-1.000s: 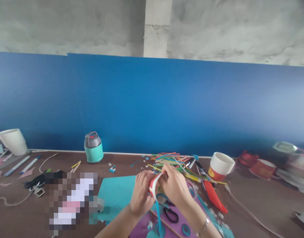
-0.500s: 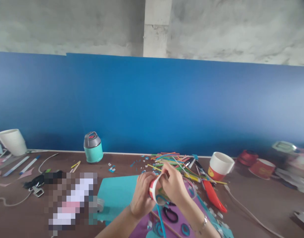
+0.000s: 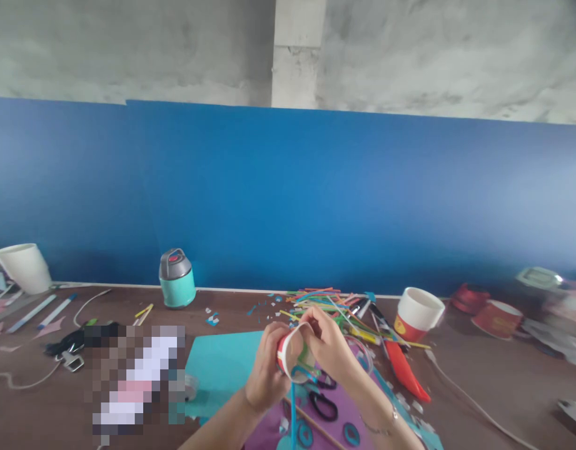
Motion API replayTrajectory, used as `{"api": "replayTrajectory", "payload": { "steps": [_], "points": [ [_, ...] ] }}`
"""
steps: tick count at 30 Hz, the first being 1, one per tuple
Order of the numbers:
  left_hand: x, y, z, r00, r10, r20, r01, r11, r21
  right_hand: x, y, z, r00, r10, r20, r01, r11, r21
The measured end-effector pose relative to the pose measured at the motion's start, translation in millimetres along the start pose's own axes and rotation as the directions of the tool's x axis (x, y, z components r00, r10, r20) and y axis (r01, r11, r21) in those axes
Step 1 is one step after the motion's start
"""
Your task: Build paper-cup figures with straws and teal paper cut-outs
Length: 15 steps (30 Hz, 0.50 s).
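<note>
My left hand is wrapped round a red-and-white paper cup, which is tilted so that its mouth faces right and toward me. The fingers of my right hand are pinched together at the cup's far right rim; their tips are partly hidden. A narrow blue strip hangs from the cup's lower rim. Below lie dark-handled scissors and coiled blue rings on a purple sheet. A turquoise sheet is to the left of my hands.
Behind my hands is a pile of coloured sticks. To the right are a cup with a handle, a red pointed object and a cable. A turquoise, grey-lidded container stands back left, by the blue partition.
The cup has turned slightly, showing more of its inside. My right hand's fingers have moved back from over its mouth to the rim. The hanging blue strip has swung left.
</note>
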<state>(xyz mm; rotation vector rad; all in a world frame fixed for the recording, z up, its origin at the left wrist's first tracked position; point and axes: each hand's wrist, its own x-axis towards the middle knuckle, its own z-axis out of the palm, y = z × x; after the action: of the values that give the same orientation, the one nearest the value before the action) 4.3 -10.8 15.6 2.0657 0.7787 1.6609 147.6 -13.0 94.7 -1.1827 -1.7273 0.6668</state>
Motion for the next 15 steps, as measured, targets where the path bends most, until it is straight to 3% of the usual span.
{"api": "replayTrajectory", "payload": {
  "steps": [6,11,15],
  "points": [
    [2,4,0.8,0.997,-0.029,-0.077,0.025,0.998,-0.052,-1,-7,-2,0.997,-0.016,0.079,0.007,0.994,0.106],
    [0,0,0.5,0.997,0.011,-0.081,-0.012,1.0,-0.012,-1,-3,6,0.998,0.047,-0.029,-0.043,0.993,0.111],
    [-1,-2,-0.4,0.997,0.028,-0.075,-0.026,0.999,0.02,-2,-2,10,0.998,0.039,-0.048,-0.033,0.991,0.131]
  ]
}}
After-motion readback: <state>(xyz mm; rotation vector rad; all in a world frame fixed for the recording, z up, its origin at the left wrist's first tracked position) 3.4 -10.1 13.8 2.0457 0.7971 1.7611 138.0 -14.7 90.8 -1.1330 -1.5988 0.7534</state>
